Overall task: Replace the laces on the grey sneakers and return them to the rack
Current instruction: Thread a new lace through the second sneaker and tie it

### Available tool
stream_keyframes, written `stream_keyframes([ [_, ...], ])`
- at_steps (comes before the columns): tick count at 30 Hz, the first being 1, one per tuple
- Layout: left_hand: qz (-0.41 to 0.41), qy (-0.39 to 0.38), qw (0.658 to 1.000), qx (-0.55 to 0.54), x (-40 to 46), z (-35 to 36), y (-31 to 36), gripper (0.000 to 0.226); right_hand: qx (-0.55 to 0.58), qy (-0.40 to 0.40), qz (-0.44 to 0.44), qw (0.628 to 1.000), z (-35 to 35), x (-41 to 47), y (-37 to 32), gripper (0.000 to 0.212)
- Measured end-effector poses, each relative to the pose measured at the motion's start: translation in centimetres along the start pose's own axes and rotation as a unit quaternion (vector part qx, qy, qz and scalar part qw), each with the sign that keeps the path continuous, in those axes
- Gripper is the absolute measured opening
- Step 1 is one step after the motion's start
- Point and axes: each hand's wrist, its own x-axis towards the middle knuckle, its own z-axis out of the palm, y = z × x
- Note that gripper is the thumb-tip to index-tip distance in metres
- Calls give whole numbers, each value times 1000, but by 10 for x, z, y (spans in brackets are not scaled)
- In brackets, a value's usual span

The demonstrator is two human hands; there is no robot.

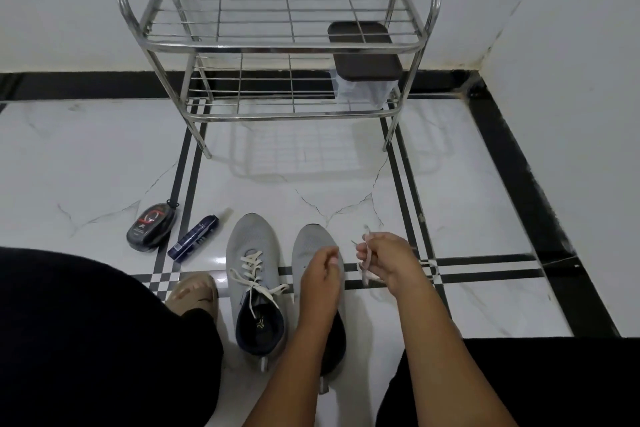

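Observation:
Two grey sneakers stand side by side on the tiled floor, toes pointing at the rack. The left sneaker [254,274] carries a white lace, loosely threaded with its ends lying free. The right sneaker [311,243] shows no lace; my left hand [320,274] hovers over its tongue with fingers curled, and I cannot tell what it holds. My right hand [384,262] pinches a loose white lace [365,274] just right of that shoe, its ends trailing to the floor. The steel wire rack [277,45] stands ahead against the wall.
A dark-lidded clear container [363,73] sits on the rack's lower shelf at the right. A round shoe polish sponge [150,225] and a blue spray bottle [195,239] lie left of the sneakers. My sandalled foot [194,295] and dark-clothed knees flank the shoes. Walls close the right corner.

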Motion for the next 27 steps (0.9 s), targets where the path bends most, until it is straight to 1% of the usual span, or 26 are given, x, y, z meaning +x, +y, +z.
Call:
stream_keyframes([
  [2,22,-92,994,-49,-6,1,23,29,16,-39,-32,999,-2,-22,-11,8],
  [3,35,-124,990,-61,-11,0,32,27,11,-42,-46,998,-4,-31,-13,9],
  [5,40,-162,985,-47,-18,0,40,24,1,-19,-64,998,-6,-42,-15,12],
  [8,50,-177,983,-8,-29,-4,43,20,-5,13,-89,996,-9,-60,-18,13],
  [10,47,-188,981,10,-34,-9,44,24,43,22,-93,994,-13,-67,-21,14],
  [12,30,-185,982,39,-36,-16,47,28,86,13,-101,991,-17,-75,-25,13],
  [13,18,-170,984,41,-38,-20,50,31,68,6,-109,992,-19,-79,-27,13],
  [14,2,-156,988,23,-38,-24,54,35,23,-3,-118,993,-21,-81,-29,15],
  [16,-44,-158,985,-58,-38,-29,67,45,-109,-24,-136,984,-24,-92,-34,19],
  [18,-95,-184,963,-173,-37,-31,78,50,-207,-53,-143,966,-24,-98,-35,20],
  [19,-116,-187,948,-229,-37,-32,83,46,-231,-71,-142,960,-23,-101,-34,19],
  [21,-134,-162,928,-307,-37,-35,90,35,-263,-86,-141,951,-21,-105,-31,16],
  [23,-142,-108,907,-381,-36,-39,94,27,-297,-49,-135,944,-24,-102,-29,17],
  [24,-145,-75,895,-416,-35,-44,96,24,-335,-18,-138,932,-28,-96,-28,19],
  [25,-143,-46,884,-443,-32,-48,96,21,-364,18,-132,922,-32,-92,-27,22],
  [26,-135,-23,874,-467,-31,-54,96,19,-370,72,-130,917,-39,-86,-26,23],
  [27,-124,-5,867,-483,-29,-59,96,18,-346,124,-119,922,-47,-80,-25,22],
])
